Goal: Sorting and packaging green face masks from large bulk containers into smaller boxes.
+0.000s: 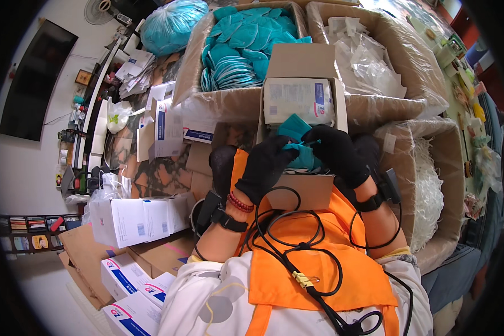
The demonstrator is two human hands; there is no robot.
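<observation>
A: Clearance around open carton (301, 60)?
B: Left: gap over patterned floor (171, 178). Behind-left: mask box (224, 105) obstructs. Right: strand box (451, 159). Near side: looped cable (303, 246). Above: left hand (266, 165), right hand (339, 154).

Head-worn fisheye looks down on left hand (263, 167) and right hand (338, 154).

A black television (37, 81) hangs on the white wall (25, 173), the floor (163, 175) mottled brown and dark.
</observation>
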